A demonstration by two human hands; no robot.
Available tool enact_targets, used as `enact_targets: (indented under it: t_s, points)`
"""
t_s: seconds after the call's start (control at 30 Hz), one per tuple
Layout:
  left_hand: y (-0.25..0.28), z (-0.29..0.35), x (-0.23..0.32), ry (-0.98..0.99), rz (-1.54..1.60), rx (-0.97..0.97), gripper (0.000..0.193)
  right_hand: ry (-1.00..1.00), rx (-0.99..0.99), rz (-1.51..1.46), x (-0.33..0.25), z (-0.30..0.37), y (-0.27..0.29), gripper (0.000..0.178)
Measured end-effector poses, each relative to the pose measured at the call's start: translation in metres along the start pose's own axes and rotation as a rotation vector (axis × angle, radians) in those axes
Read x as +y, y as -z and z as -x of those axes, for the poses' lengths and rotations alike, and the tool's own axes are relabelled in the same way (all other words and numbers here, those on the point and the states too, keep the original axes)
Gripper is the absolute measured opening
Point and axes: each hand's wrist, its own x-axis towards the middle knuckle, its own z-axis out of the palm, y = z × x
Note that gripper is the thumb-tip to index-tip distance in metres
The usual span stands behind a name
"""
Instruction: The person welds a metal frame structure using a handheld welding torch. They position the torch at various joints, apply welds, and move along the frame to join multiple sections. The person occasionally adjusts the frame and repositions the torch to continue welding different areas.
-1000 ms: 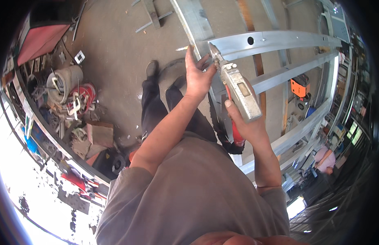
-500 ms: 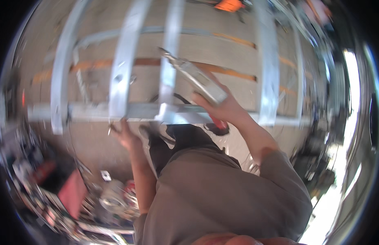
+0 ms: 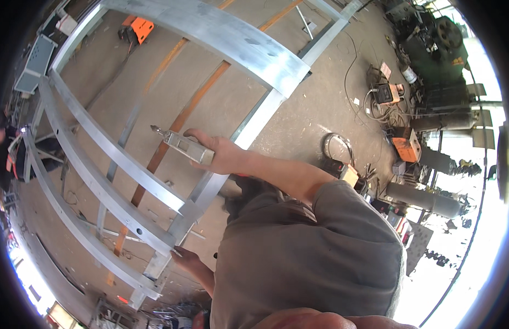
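Two bare hands [image 3: 225, 155], one silver handheld tool [image 3: 180, 144], three narrow metal crossbars [image 3: 124, 217] left of one broad metal beam [image 3: 238, 41]

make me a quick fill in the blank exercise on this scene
The left hand sits at a ____ level in the picture than the right hand.
The grey metal tool it holds points toward the picture's ____ side.
The boxy machine near the picture's upper left is black and ____.
One metal bar has a dark round ____.
Missing: lower; left; orange; hole

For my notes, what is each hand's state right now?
Left hand: open or closed, cannot tell.
Right hand: holding a silver, boxy metal tool.
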Motion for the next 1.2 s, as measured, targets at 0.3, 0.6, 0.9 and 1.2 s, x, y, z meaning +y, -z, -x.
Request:
enact_targets:
  t_s: [0.3,0.6,0.9,1.2]
  points:
    - [-0.007,-0.006,-0.011,0.108,0.093,-0.079,0.053,-0.041,-0.019,-0.308,0.033,-0.097,0.03,0.062]
    - [-0.014,-0.011,-0.013,0.515,0.778,-0.106,0.054,-0.457,-0.272,-0.683,0.097,-0.229,0.054,0.035]
    - [-0.019,-0.018,0.002,0.912,1.51,0.286,0.056,-0.625,-0.355,-0.903,0.166,-0.268,0.041,0.028]
    - [-0.011,-0.016,0.013,0.918,1.508,0.299,0.059,-0.625,-0.35,-0.972,0.167,-0.262,0.05,0.033]
